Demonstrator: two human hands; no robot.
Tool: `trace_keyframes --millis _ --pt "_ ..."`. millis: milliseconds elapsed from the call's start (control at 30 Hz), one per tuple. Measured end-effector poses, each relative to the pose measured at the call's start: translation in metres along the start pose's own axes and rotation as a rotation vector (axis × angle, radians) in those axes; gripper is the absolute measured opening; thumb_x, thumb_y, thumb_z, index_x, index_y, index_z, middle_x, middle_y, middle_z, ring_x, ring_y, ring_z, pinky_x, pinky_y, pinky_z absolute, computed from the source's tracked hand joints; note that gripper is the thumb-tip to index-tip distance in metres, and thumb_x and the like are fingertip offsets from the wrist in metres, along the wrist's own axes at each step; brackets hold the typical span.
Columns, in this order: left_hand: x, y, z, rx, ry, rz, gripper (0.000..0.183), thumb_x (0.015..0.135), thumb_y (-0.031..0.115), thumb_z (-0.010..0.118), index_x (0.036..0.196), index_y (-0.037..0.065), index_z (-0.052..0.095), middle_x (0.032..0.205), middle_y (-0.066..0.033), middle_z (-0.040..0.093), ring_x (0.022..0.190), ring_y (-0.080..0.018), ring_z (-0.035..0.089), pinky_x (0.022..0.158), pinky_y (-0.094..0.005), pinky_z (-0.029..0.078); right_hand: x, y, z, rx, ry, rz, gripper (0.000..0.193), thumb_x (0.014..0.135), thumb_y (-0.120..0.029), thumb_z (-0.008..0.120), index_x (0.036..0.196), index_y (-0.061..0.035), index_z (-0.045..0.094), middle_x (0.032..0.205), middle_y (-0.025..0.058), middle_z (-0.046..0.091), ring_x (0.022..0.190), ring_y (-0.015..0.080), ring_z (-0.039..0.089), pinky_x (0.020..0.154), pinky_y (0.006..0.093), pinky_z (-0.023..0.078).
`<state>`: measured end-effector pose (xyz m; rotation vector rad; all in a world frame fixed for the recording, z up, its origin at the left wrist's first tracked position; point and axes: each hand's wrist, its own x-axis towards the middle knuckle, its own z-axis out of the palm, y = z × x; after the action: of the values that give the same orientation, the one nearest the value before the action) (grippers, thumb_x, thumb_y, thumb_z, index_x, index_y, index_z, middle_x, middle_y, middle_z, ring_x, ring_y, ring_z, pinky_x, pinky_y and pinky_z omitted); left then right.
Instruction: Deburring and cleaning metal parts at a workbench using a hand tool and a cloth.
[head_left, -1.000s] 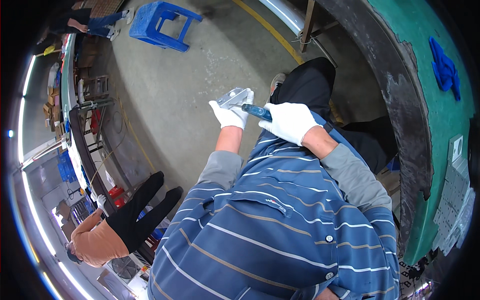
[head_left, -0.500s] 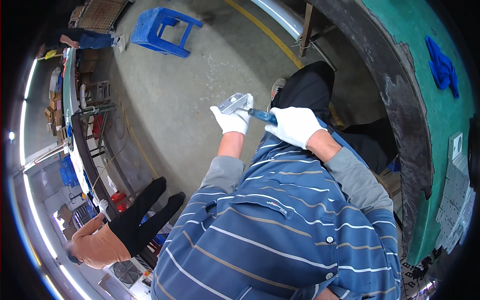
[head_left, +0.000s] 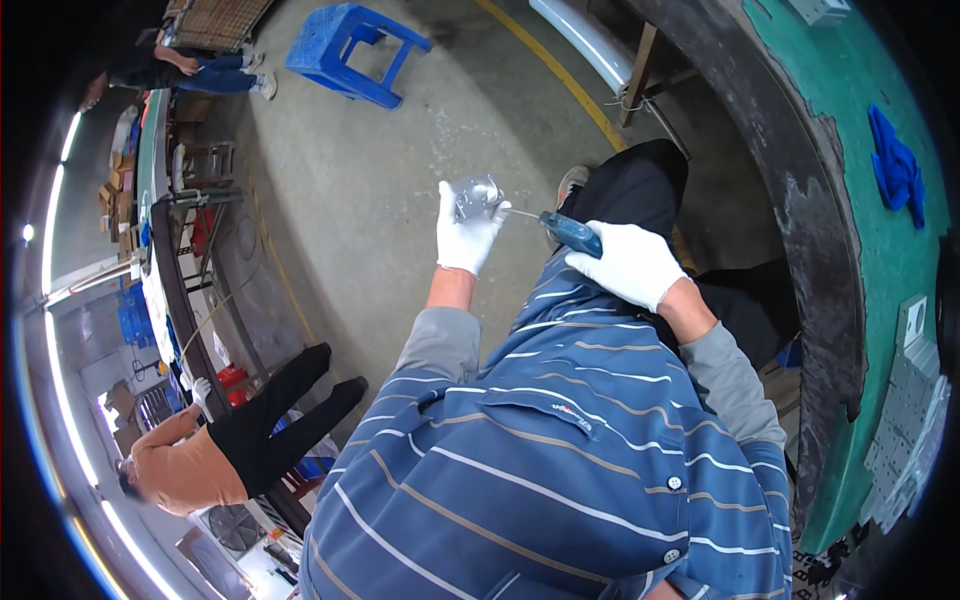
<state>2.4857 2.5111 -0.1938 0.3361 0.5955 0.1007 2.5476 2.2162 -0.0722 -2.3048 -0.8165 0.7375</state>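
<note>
My left hand (head_left: 466, 238), in a white glove, is closed round a small grey metal block (head_left: 474, 197) with a round hole in one face. It holds the block out over the floor, ahead of my body. In my gloved right hand (head_left: 632, 266) is the blue handle of a thin-shafted hand tool (head_left: 574, 236). Its shaft points left toward the block, and the end lies close beside my left fingers. Whether the tip touches the metal is too small to tell.
To my right runs a green-topped bench (head_left: 815, 95) with a dark worn edge, bearing a blue cloth (head_left: 896, 168) and grey metal plates (head_left: 905, 425). A blue plastic stool (head_left: 355, 55) stands ahead. One person (head_left: 215, 455) works at a bench on the left; another (head_left: 190, 72) is farther off.
The tool has drawn back to the right, away from the block. My left hand has turned the block to a more upright angle. The whole view has shifted slightly.
</note>
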Motion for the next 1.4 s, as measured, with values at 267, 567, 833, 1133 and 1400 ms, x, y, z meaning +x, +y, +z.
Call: trace_keyframes --millis 267,567,833,1133,1400 --pt "0.012 -0.004 -0.054 0.618 0.091 -0.016 0.03 0.096 0.03 0.07 0.109 0.003 0.069 0.091 -0.0121 0.068 0.088 -0.0259 0.067 0.081 -0.041 0.058 0.009 -0.023 -0.006 -0.058 -0.153 0.07 0.044 0.103 -0.047 0.054 0.109 -0.0059 0.071 0.099 0.0134 0.075 0.084 0.0335 0.073 0.083 0.0382 0.056" --pt "0.0 -0.029 -0.022 1.476 0.413 -0.221 0.031 0.088 0.025 0.068 0.103 -0.002 0.071 0.094 -0.013 0.068 0.084 -0.0244 0.063 0.073 -0.0365 0.056 0.026 -0.014 0.004 -0.1 -0.205 0.142 0.044 0.103 -0.045 0.055 0.109 -0.0053 0.072 0.099 0.014 0.075 0.086 0.032 0.073 0.085 0.0389 0.055" --pt "-0.003 -0.032 -0.018 1.564 0.422 -0.219 0.026 0.088 0.027 0.066 0.088 0.002 0.067 0.079 -0.0092 0.061 0.071 -0.0196 0.055 0.066 -0.0309 0.049 0.041 -0.009 0.008 -0.136 -0.257 0.159 0.043 0.103 -0.044 0.056 0.111 -0.0052 0.073 0.103 0.0125 0.076 0.09 0.0314 0.073 0.088 0.0379 0.055" --pt "-0.001 -0.032 -0.019 1.634 0.444 -0.247 0.037 0.087 0.03 0.065 0.099 -0.004 0.072 0.087 -0.0149 0.07 0.074 -0.0254 0.062 0.071 -0.0352 0.052 0.05 -0.01 0.006 -0.131 -0.339 0.187 0.044 0.102 -0.044 0.056 0.114 -0.006 0.074 0.108 0.0111 0.076 0.096 0.0318 0.073 0.093 0.0363 0.055" --pt "-0.001 -0.03 -0.031 1.802 0.291 -0.048 0.037 0.086 0.032 0.065 0.09 -0.004 0.073 0.081 -0.0176 0.071 0.073 -0.0314 0.064 0.072 -0.0382 0.053 0.047 -0.015 -0.002 -0.145 -0.386 0.138 0.044 0.102 -0.045 0.055 0.113 -0.0065 0.074 0.108 0.0111 0.076 0.097 0.0319 0.073 0.093 0.0369 0.055"
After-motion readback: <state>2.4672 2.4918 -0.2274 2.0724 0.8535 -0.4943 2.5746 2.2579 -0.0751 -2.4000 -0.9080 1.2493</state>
